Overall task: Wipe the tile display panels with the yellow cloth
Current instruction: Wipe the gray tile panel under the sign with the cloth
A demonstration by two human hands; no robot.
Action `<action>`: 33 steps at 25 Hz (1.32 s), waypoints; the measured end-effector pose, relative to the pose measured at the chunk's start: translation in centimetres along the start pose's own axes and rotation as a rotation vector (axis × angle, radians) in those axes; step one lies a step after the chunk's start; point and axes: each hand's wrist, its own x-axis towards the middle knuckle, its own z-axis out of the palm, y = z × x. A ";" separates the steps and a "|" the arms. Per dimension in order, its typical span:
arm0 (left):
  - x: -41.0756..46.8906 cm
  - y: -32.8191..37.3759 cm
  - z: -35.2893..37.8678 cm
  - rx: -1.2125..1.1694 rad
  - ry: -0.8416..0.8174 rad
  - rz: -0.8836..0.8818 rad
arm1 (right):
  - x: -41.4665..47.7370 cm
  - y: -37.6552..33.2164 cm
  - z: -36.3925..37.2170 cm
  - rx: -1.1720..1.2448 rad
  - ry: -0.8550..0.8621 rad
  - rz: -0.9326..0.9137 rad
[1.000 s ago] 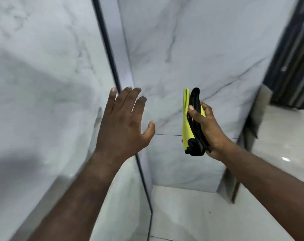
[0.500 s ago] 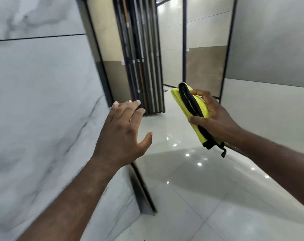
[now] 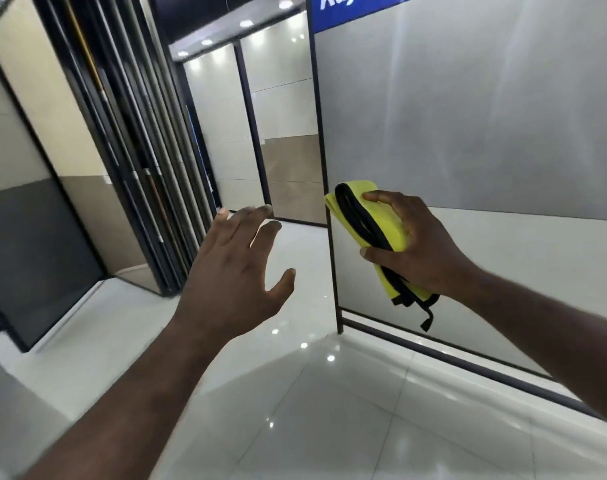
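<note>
Gripping the folded yellow cloth (image 3: 387,225) — right hand (image 3: 421,245); left hand (image 3: 231,277) raised, fingers (image 3: 250,220) spread.

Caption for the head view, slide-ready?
Right hand grips folded yellow cloth before grey tile display panel; left hand open, empty.

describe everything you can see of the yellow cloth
The yellow cloth is soft-looking fabric with black edging, folded into a thick pad. The right hand grips it, fingers over its top, thumb below; a black trim end dangles underneath. It is held before the grey tile panel, near its dark frame; contact cannot be told.
</note>
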 end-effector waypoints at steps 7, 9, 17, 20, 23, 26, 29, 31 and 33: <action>11.1 -5.8 12.7 -0.014 0.068 0.042 | 13.8 8.0 1.5 -0.155 0.048 -0.076; 14.0 -8.9 17.1 -0.021 0.108 0.055 | 18.3 10.0 3.4 -0.231 0.058 -0.098; 28.7 -22.4 32.3 -0.119 0.269 0.198 | 37.6 13.9 8.5 -0.601 0.213 -0.187; 35.6 -25.9 37.6 -0.188 0.321 0.196 | 44.5 16.2 9.7 -0.731 0.238 -0.212; 42.5 -28.2 42.4 -0.215 0.363 0.256 | 51.1 18.9 9.3 -0.823 0.313 -0.223; 49.1 -30.2 46.7 -0.206 0.386 0.251 | 57.9 22.3 9.1 -0.921 0.359 -0.287; 56.4 -31.5 51.1 -0.199 0.363 0.246 | 65.4 26.4 8.7 -1.076 0.368 -0.429; 61.0 -32.2 53.3 -0.174 0.356 0.258 | 70.7 28.6 7.8 -1.128 0.381 -0.509; 65.0 -33.2 55.2 -0.150 0.371 0.242 | 76.1 30.5 6.5 -1.196 0.408 -0.609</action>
